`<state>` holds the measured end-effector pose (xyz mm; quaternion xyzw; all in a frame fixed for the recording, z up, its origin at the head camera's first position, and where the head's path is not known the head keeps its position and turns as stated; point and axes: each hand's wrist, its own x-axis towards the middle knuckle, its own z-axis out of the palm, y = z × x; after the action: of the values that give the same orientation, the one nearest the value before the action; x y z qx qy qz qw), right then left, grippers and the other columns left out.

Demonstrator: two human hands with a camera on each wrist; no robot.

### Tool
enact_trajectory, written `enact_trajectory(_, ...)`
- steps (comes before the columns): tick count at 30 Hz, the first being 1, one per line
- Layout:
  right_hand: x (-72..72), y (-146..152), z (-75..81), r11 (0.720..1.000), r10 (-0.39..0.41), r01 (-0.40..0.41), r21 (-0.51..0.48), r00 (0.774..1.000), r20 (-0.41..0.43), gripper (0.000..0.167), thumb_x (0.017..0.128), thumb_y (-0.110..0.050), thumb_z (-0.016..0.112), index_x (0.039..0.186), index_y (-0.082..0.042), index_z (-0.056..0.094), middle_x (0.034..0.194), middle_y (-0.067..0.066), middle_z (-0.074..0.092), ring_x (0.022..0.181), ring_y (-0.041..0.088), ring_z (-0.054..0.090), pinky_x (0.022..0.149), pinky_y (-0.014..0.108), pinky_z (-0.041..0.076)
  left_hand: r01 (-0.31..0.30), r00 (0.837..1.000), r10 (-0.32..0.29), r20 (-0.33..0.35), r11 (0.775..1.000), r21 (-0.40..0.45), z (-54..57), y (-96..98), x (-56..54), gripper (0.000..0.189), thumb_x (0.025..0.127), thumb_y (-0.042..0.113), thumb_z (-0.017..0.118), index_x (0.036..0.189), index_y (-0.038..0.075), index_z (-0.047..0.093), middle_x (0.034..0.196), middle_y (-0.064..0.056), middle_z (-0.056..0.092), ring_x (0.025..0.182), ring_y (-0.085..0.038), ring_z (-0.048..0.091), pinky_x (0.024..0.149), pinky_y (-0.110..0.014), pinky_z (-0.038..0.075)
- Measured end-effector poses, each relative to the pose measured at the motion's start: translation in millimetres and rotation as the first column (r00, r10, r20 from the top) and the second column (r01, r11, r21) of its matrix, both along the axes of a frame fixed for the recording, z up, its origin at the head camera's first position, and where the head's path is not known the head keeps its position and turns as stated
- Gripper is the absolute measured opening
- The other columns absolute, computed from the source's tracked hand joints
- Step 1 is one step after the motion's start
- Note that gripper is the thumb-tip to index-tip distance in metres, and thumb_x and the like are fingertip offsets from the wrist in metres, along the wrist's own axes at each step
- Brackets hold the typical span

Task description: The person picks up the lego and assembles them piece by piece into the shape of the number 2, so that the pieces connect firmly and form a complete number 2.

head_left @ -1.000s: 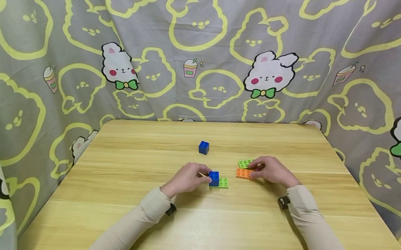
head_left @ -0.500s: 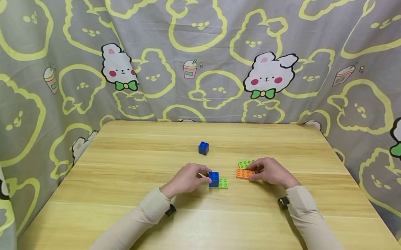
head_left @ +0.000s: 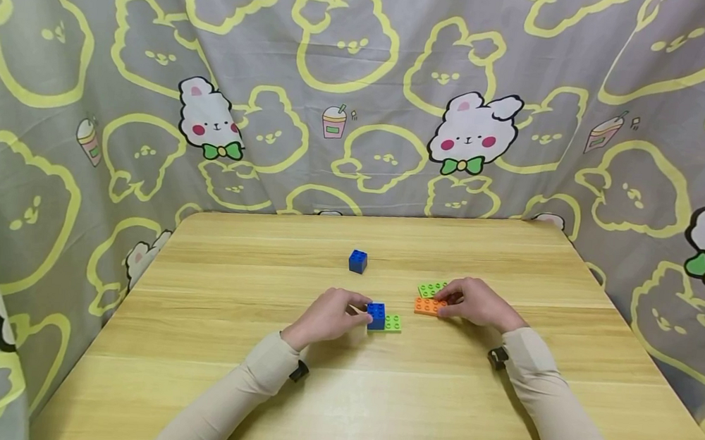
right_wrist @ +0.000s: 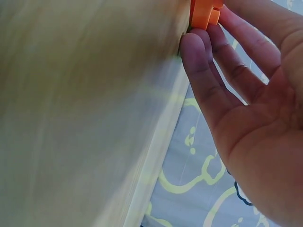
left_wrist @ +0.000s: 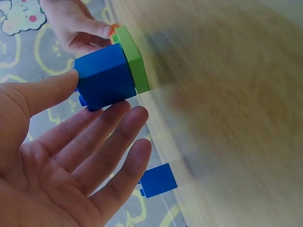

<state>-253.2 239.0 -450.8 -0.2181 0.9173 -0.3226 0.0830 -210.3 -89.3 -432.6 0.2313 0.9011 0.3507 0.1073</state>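
A blue toy brick stands on the left end of a flat green brick, whose right-hand studs show. My left hand pinches that blue brick between thumb and fingers; in the left wrist view the thumb presses its studded side. To the right, a flat orange brick is pinched by my right hand, its right end covered by the fingers. Just behind it lies another flat green brick, partly hidden by that hand. The right wrist view catches only an edge of the orange brick.
A second blue brick stands alone farther back on the wooden table. Behind and beside the table hangs a grey curtain with a cartoon print. Dark wrist straps show below both hands.
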Motion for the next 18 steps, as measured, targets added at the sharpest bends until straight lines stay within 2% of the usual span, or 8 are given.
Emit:
enact_trajectory(8, 0.7, -0.2, 1.2, 1.000, 0.008, -0.008, -0.010, 1.000, -0.010, 0.024, 0.088, -0.017, 0.082, 0.109, -0.007, 0.079, 0.105, 0.004, 0.074, 0.093, 0.015, 0.065, 0.080, 0.031, 0.052, 0.002, 1.000, -0.002, 0.008, 1.000, 0.007, -0.9, 0.0, 0.0, 0.041, 0.098, 0.029, 0.071, 0.131, 0.006, 0.069, 0.117, -0.009, 0.076, 0.098, -0.019, 0.073, 0.081, -0.034, 0.060)
enact_trajectory(18, 0.9, -0.7, 2.7, 1.000, 0.016, -0.016, -0.018, 1.000, -0.026, 0.024, 0.089, -0.020, 0.081, 0.110, -0.009, 0.079, 0.109, 0.005, 0.074, 0.100, 0.020, 0.067, 0.085, 0.036, 0.053, -0.018, 1.000, 0.018, 0.016, 1.000, 0.002, 1.6, -1.6, 0.8, 0.047, 0.098, 0.031, 0.071, 0.136, 0.006, 0.065, 0.127, -0.011, 0.071, 0.107, -0.024, 0.072, 0.088, -0.039, 0.059)
